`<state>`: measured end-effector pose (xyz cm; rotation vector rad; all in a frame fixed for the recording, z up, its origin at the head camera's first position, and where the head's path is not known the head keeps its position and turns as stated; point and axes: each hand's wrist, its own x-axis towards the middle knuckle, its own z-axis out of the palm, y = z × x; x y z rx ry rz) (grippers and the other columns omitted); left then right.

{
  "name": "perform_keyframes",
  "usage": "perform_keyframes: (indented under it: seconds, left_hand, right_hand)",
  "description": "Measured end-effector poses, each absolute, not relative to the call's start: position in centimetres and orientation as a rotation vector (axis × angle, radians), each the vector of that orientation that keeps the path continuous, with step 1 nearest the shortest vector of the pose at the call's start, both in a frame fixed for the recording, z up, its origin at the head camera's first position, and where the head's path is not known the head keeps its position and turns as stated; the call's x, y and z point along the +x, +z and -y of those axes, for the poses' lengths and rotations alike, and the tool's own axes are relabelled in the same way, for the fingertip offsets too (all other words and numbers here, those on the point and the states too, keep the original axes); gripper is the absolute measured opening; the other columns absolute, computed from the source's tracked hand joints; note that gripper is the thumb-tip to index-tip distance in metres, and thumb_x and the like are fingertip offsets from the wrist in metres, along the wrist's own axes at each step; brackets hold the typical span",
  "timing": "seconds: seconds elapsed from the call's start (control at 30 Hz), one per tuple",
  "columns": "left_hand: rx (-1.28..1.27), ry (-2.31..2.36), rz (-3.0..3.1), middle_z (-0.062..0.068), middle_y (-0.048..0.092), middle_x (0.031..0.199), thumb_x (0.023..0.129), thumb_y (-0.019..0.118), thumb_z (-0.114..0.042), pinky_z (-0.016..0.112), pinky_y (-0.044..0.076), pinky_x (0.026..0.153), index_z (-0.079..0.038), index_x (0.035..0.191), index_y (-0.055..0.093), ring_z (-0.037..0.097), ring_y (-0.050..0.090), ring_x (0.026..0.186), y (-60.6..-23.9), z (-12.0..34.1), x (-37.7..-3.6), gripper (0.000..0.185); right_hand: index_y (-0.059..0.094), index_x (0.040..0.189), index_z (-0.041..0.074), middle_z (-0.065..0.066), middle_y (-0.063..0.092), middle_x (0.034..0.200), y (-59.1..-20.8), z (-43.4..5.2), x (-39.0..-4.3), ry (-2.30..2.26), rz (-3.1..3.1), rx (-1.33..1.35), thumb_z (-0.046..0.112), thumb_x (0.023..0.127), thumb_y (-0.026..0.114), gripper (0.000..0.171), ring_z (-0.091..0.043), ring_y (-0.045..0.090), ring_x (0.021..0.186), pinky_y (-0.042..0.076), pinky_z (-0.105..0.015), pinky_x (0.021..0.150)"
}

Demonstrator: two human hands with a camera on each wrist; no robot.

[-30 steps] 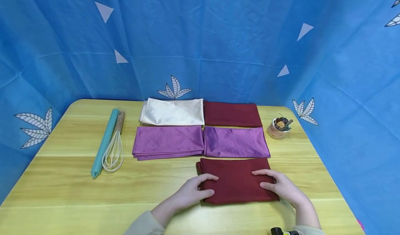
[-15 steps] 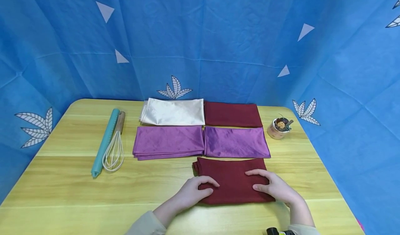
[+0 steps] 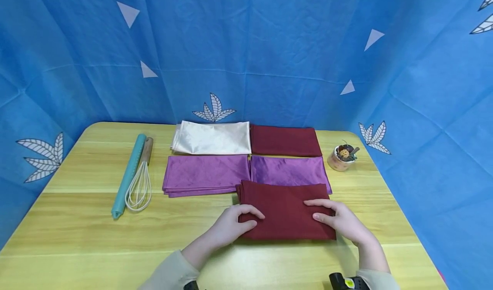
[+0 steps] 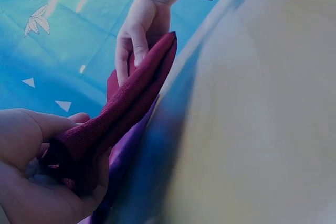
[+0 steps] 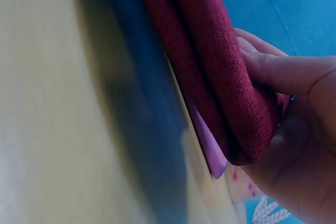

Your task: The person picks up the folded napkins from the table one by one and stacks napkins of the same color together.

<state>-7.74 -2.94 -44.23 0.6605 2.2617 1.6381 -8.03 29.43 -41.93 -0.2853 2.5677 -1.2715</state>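
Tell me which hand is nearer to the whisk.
Left. The left hand grips the near left edge of the dark red folded cloth, on the same side as the whisk. The right hand holds the cloth's right edge, farther away.

No writing, label, brand or number can be read anywhere — not on the folded dark red cloth (image 3: 285,208) under the hands, nor on the cloths beyond it. The blue backdrop (image 3: 269,46) behind carries only white leaf and triangle prints — shapes, not signs. The small jar (image 3: 340,157) past the right hand is too small to tell.
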Motion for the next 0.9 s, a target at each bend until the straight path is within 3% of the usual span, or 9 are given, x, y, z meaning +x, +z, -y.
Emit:
perform_keyframes:
  seconds: [0.5, 0.77, 0.9]
  left_hand:
    - [0.648, 1.673, -2.412, 0.000, 0.067, 0.108, 0.085, 0.066, -0.001, 0.039, 0.040, 0.096, -0.014, 0.100, 0.071, 0.019, 0.055, 0.110, -41.1, 3.8, -13.7, 0.021]
    - [0.521, 1.704, -2.426, 0.003, 0.065, 0.111, 0.084, 0.067, -0.001, 0.037, 0.041, 0.093, -0.011, 0.101, 0.072, 0.020, 0.053, 0.109, -39.9, 3.3, -16.8, 0.020]
    - [0.452, 1.702, -2.413, 0.004, 0.063, 0.115, 0.084, 0.067, -0.001, 0.036, 0.041, 0.093, -0.010, 0.102, 0.071, 0.020, 0.051, 0.111, -39.8, 2.9, -18.2, 0.021]
  right_hand:
    - [0.068, 0.120, 0.016, -0.011, 0.061, 0.119, -39.4, -28.3, -12.6, -1.350, -2.762, -0.262, 0.018, 0.090, 0.067, 0.030, -0.022, 0.055, 0.099, 0.051, -0.027, 0.071]
    - [0.073, 0.109, 0.009, -0.013, 0.067, 0.110, -38.0, -28.0, -15.0, -1.303, -2.924, -0.285, 0.009, 0.089, 0.067, 0.021, -0.024, 0.057, 0.099, 0.049, -0.023, 0.071]
    - [0.076, 0.100, 0.009, -0.013, 0.070, 0.102, -37.7, -27.9, -16.3, -1.216, -3.009, -0.276, 0.006, 0.088, 0.067, 0.015, -0.025, 0.060, 0.096, 0.048, -0.028, 0.073]
